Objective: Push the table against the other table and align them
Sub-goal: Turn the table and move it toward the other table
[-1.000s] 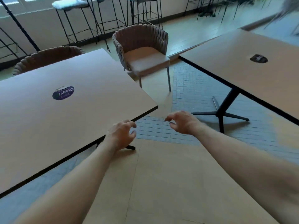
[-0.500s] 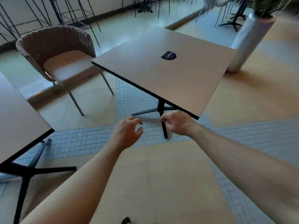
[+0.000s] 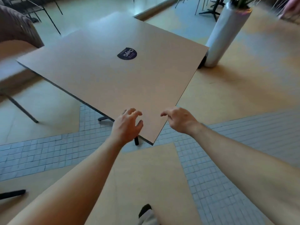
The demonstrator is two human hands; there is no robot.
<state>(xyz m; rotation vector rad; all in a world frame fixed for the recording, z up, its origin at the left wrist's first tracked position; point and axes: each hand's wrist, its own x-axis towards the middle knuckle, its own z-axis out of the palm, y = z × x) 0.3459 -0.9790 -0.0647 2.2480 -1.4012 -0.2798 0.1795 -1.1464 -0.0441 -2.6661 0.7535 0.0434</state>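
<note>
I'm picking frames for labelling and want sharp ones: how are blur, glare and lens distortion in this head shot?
Head view: the table and its round sticker are fairly sharp; the left hand and right hand are slightly soft; the planter and the top right corner are smeared by motion; pale glare washes the floor beyond the table; wide-angle bending shows in the floor tiles.

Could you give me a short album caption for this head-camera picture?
Both open hands, left hand and right hand, reach for the near corner of a square table with a round sticker.
</note>
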